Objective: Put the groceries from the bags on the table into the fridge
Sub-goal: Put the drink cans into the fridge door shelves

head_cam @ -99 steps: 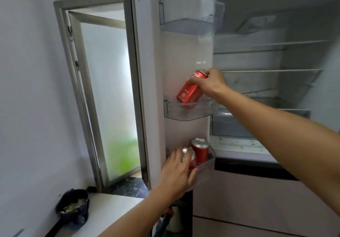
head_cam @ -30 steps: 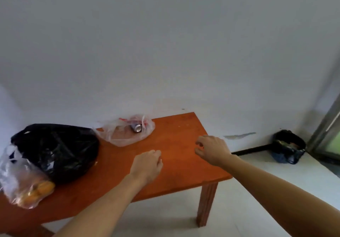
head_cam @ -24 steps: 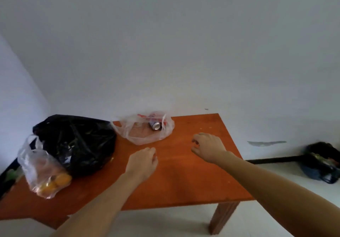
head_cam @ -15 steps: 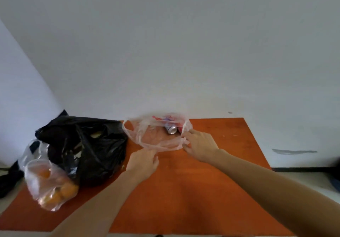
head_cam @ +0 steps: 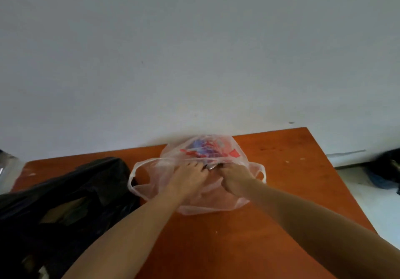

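Orange worktop [head_cam: 249, 246], frame centre: our left hand [head_cam: 190, 178] and right hand [head_cam: 234, 177] reach inside the clear bag [head_cam: 207, 149]; grip state cannot be determined.

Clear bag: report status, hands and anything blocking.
Left hand and right hand both inside clear bag, closing on something metallic; grip not visible. Bag on table. Black bag touches its left side, not blocking.

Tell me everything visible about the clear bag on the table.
The clear bag is thin, crumpled plastic with red and blue print on its far side. It lies on the orange table near the wall, right of the black bag. Loop handles flop out at both sides. The left hand and right hand reach into its mouth; a metallic glint shows between them.
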{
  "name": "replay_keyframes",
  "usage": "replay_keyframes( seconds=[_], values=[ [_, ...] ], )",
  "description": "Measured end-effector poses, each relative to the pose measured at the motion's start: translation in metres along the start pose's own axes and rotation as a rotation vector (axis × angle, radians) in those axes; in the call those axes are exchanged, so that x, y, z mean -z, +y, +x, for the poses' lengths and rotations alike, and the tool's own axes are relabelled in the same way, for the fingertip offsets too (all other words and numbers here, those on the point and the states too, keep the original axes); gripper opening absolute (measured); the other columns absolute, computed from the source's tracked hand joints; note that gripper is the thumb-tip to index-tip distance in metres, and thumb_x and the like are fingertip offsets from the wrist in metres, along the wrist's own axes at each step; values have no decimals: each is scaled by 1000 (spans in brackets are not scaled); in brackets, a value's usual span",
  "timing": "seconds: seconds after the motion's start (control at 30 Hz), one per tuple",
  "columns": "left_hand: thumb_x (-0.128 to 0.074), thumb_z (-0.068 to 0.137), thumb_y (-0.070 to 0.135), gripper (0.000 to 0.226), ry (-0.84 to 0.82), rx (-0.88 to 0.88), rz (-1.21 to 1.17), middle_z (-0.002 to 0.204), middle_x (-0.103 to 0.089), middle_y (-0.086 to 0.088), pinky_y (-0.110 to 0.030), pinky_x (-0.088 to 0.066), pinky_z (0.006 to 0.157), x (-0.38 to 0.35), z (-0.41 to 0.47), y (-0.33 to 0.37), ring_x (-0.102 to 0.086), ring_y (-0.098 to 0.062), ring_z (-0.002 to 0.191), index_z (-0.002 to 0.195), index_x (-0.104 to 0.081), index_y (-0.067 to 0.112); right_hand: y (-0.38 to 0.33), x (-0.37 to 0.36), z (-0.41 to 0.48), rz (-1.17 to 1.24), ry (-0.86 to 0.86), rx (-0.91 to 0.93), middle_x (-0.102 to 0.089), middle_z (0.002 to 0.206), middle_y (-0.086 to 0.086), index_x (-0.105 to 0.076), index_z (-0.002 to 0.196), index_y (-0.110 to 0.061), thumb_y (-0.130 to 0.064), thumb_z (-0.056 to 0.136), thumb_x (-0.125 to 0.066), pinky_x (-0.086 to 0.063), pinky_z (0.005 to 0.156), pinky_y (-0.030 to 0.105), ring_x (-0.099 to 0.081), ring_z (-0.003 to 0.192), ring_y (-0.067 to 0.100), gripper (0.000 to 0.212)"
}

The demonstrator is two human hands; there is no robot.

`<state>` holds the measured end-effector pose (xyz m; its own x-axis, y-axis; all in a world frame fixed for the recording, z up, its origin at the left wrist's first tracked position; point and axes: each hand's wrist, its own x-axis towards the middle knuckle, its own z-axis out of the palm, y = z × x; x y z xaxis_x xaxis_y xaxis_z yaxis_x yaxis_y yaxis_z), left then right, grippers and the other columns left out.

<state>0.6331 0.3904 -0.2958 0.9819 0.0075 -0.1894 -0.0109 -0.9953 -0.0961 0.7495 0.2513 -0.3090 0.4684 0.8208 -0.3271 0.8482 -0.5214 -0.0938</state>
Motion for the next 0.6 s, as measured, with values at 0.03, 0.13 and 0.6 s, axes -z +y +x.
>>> replay_keyframes(
  seconds=[0.03,0.13,0.6],
  values=[
    [-51,89,24,41,16,-27,6,125,-54,-8,-39,-37,100,-5,10,-6,-50,-28,117,128,-50,15,5,-4,8,-20,6,7,-58,129,1,-62,123,-21,-19,90,-54,-49,93,36,-55,116,21,35],
    [-49,90,27,46,36,-49,7,135,-46,-12,-42,-30,108,-19,44,-28,-41,-30,124,135,-43,16,19,2,31,-70,46,-12,-44,144,5,-49,136,-20,-23,88,-53,-42,100,42,-42,129,27,48],
    [-60,86,17,70,21,-81,-4,153,-24,-14,-45,-9,117,-71,126,-67,-18,-34,142,148,-27,17,61,-26,88,340,29,-408,-50,139,5,-31,144,-18,-55,78,-67,-47,95,41,-52,121,26,84]
  ],
)
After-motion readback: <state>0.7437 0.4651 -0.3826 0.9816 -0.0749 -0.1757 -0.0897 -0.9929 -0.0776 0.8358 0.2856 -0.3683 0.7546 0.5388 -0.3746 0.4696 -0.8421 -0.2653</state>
